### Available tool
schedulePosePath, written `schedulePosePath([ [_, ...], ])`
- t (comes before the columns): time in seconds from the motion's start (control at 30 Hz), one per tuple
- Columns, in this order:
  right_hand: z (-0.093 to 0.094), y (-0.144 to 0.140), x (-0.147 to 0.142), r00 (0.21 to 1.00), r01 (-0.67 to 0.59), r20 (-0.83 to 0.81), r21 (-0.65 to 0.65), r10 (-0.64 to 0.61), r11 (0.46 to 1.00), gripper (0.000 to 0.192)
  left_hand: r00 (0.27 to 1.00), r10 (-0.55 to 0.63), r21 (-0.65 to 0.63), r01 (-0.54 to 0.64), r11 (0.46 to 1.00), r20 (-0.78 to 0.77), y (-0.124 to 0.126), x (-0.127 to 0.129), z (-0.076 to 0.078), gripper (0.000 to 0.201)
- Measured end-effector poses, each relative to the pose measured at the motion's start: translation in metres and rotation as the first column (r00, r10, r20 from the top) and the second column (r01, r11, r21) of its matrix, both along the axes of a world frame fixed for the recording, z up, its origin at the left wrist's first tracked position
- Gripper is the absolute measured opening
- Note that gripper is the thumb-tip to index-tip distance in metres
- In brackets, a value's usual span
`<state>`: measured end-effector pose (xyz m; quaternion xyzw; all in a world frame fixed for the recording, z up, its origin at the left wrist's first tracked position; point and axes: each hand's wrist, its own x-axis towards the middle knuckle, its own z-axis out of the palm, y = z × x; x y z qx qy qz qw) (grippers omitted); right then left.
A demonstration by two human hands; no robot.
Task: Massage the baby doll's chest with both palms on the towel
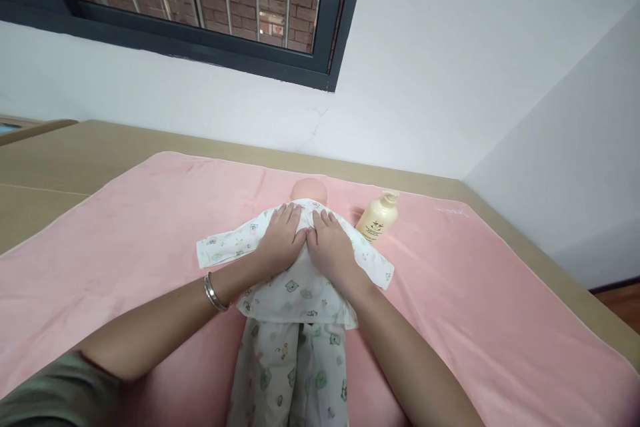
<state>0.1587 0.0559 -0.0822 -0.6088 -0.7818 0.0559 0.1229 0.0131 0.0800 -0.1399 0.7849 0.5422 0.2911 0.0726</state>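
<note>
Doll (300,280): lying on back on pink towel (125,240), head toward wall, dressed in white printed top and matching trousers; only crown of head visible beyond hands.
Left hand (283,233): flat and open on doll's chest, fingers spread toward neck, pressing cloth, gripping nothing; silver bangle (215,292) on wrist.
Right hand (333,243): also flat and open on chest, touching left hand at thumb side, gripping nothing.
Lotion bottle (379,217): pale yellow pump bottle, lying tilted on towel just beside doll's shoulder and near right hand.
Risk, bottle: probably easy to knock with right forearm or with loose sleeve; if pump not locked, possible leak on towel and on garment.
Risk, garment: top looks loose and spread wide; sliding palms could bunch cloth toward neck or pull hem out of place.
Risk, doll: soft towel under it; uneven pressure from one side may roll or shift body.
Writing: dark print on bottle label, too small to read; no brand recognisable.
Print on clothes: small green and grey animal figures, no words visible.
Surroundings: beige bed surface (60,173) under towel, window (200,7) with bars above.
</note>
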Motion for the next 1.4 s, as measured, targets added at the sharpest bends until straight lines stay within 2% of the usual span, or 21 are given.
schedulePosePath([
  [0.33,-0.013,0.013,0.007,0.994,-0.035,-0.105,0.038,0.039,0.999,0.06,1.0,0.005,0.044,-0.004,0.999,-0.018,-0.002,0.001,0.003,0.059],
  [0.6,-0.015,0.022,0.018,0.981,-0.117,-0.149,0.033,0.121,0.993,0.061,1.0,0.025,0.108,-0.023,0.994,-0.017,-0.001,0.002,-0.003,0.055],
  [0.83,-0.01,0.021,0.019,0.983,-0.127,-0.133,0.011,0.127,0.992,0.059,0.998,0.009,0.196,0.004,0.981,-0.065,-0.023,0.009,-0.004,0.054],
  [0.97,-0.005,0.016,0.016,0.989,-0.115,-0.092,0.002,0.114,0.993,0.057,0.996,-0.04,0.156,0.052,0.986,-0.076,-0.029,0.009,0.001,0.055],
  [1.13,0.001,0.0,0.001,1.0,-0.02,-0.003,0.019,0.02,1.0,0.055,0.992,-0.12,0.034,0.122,0.992,-0.051,-0.013,-0.002,0.01,0.056],
  [1.27,0.005,-0.014,-0.006,0.999,-0.022,0.029,-0.009,0.022,1.0,0.056,0.991,-0.126,-0.026,0.125,0.992,-0.042,0.005,-0.012,0.014,0.056],
  [1.4,0.007,-0.017,-0.006,0.999,-0.051,0.016,-0.022,0.052,0.998,0.058,0.995,-0.088,-0.017,0.088,0.996,-0.041,0.012,-0.014,0.012,0.056],
])
